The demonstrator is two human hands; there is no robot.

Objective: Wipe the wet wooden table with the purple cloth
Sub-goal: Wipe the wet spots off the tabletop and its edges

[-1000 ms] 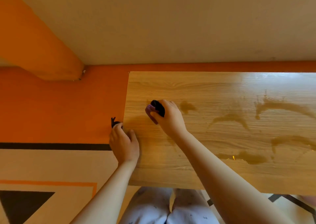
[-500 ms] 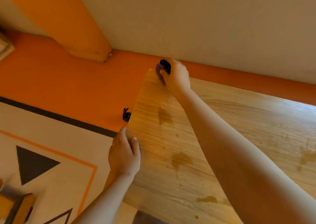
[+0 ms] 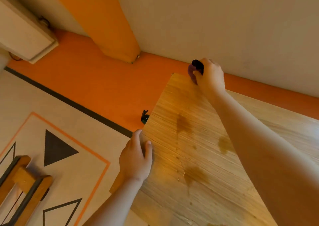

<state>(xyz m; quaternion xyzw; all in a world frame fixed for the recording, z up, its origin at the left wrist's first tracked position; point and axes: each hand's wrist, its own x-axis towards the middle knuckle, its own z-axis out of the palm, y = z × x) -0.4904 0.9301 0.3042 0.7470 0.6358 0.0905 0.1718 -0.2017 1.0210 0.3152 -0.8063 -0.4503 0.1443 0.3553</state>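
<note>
The wooden table [image 3: 198,191] fills the lower right, with dark wet patches [image 3: 182,123] and small drops down its left part. My right hand [image 3: 209,77] grips the bunched purple cloth [image 3: 193,70] at the table's far left corner, close to the wall. Most of the cloth is hidden inside the fist. My left hand [image 3: 136,158] rests on the table's left edge, thumb on the top and the fingers curled over the side.
A small black clip [image 3: 144,116] sticks out from the table's left edge. The orange floor, a patterned rug [image 3: 51,148] and a wooden stool [image 3: 22,182] lie to the left. A beige wall [image 3: 224,27] runs behind the table.
My right hand carried the cloth from mid-table up to the far left corner. The view swung left and down. My left hand stayed on the table edge.
</note>
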